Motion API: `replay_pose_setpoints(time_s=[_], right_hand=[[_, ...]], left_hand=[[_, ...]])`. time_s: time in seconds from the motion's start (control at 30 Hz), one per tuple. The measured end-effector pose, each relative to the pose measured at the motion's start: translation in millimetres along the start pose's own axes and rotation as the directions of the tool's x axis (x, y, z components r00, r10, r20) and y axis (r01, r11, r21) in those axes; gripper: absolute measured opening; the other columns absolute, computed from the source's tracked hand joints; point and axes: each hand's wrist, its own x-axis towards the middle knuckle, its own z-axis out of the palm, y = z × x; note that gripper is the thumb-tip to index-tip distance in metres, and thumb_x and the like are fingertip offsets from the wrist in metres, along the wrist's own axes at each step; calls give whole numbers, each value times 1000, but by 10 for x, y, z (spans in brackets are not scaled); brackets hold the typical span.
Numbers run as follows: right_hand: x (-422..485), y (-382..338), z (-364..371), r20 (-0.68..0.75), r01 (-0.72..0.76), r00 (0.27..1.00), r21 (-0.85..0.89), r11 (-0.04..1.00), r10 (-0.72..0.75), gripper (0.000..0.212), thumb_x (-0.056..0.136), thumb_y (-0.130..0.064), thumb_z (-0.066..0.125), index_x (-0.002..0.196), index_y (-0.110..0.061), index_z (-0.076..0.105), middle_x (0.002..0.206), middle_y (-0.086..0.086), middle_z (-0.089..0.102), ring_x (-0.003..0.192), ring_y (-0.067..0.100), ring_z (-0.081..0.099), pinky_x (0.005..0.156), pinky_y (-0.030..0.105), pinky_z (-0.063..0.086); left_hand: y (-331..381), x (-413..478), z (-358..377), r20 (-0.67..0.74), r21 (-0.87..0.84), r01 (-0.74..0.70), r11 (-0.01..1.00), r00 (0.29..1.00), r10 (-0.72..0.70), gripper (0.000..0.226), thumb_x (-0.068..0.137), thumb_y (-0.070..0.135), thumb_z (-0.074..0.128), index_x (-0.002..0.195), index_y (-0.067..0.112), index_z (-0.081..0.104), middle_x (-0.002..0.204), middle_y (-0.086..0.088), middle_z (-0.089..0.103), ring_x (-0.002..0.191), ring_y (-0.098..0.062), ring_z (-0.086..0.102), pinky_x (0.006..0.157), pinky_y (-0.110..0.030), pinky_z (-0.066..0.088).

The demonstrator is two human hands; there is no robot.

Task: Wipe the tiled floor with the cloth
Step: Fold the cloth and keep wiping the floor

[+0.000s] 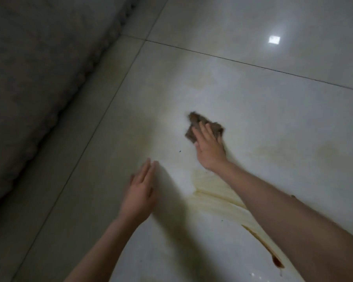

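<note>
A small brown cloth [198,123] lies on the glossy white tiled floor [253,102] near the middle of the view. My right hand [209,148] presses flat on the cloth with straight fingers, covering its near half. My left hand [142,191] hovers or rests flat on the floor to the lower left, fingers straight and together, holding nothing. A yellowish-brown smear [216,192] streaks the tile beneath my right forearm, ending in a dark brown drip [277,264] at the lower right.
A grey textured surface [35,82], perhaps a mat or wall base, runs diagonally along the left side. Dark grout lines [253,65] cross the floor. A ceiling light reflects as a bright spot [274,39] at the upper right. Faint yellow staining [293,151] spreads to the right.
</note>
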Motion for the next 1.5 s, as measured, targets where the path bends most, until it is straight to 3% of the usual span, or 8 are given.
replay_pose_setpoints(time_s=[0.3, 0.4, 0.57, 0.73, 0.97, 1.17, 1.4, 1.5], right_hand=[[-1127, -670, 271, 303, 679, 594, 308, 666, -745, 57, 83, 15, 42, 133, -7, 57, 150, 9, 42, 143, 21, 31, 122, 37, 13], [-565, -676, -107, 231, 485, 788, 336, 807, -570, 39, 93, 8, 45, 127, -4, 61, 131, 24, 57, 115, 28, 56, 108, 43, 39], [384, -364, -472, 151, 23, 988, 148, 989, -45, 58, 93, 6, 45, 148, -7, 33, 158, 16, 23, 145, 29, 24, 113, 23, 14], [450, -1080, 99, 70, 236, 966, 149, 960, -248, 60, 89, 7, 47, 147, -5, 35, 159, 16, 19, 148, 29, 15, 119, 32, 12], [-76, -1961, 616, 259, 625, 662, 329, 708, -704, 42, 82, 13, 54, 122, 1, 64, 142, 21, 49, 137, 36, 38, 116, 42, 23], [-1099, -1324, 388, 528, 668, 358, 432, 606, -770, 52, 76, 17, 47, 121, -1, 65, 140, 14, 53, 138, 26, 41, 118, 38, 22], [-362, -685, -374, 183, 284, 925, 249, 926, -333, 55, 78, 21, 48, 121, -6, 65, 131, 12, 60, 116, 21, 57, 100, 0, 26], [-157, -152, -414, 130, 91, 987, 22, 996, -93, 59, 86, 17, 44, 140, -7, 48, 153, 16, 34, 142, 29, 32, 114, 23, 22]], left_hand=[[-874, -657, -95, -88, 196, 347, 917, 938, -336, 69, 89, 25, 33, 153, 6, 14, 161, -16, -4, 149, -28, -1, 120, -41, 7], [-937, -716, -90, -101, 179, 382, 907, 924, -370, 68, 93, 25, 33, 154, 9, 6, 161, -14, -10, 149, -26, -8, 120, -37, 2], [-1010, -714, -112, -110, 90, 352, 932, 933, -342, 64, 96, 19, 39, 154, 12, 13, 162, -8, -4, 149, -19, -6, 119, -30, 3], [-1094, -758, -208, -96, -36, 292, 956, 951, -294, 73, 81, 28, 20, 152, 12, 20, 161, -4, 2, 149, -15, 0, 118, -25, 4], [-1202, -885, -339, -166, -403, 244, 882, 928, -333, 67, 83, 21, 34, 148, 11, 28, 154, 4, 21, 143, -10, 21, 114, -18, 13], [-1339, -949, -215, -231, -245, 186, 951, 942, -244, 57, 92, 5, 32, 148, 7, 26, 154, 3, 9, 147, -19, 12, 121, -36, 12], [-1152, -863, -149, -179, -138, 158, 978, 967, -181, 65, 83, 18, 30, 147, 5, 31, 156, -6, 16, 146, -24, 16, 119, -37, 10], [-966, -791, -129, -166, -99, 126, 987, 976, -141, 63, 83, 16, 33, 144, 1, 38, 156, -14, 23, 145, -30, 21, 117, -42, 15]])
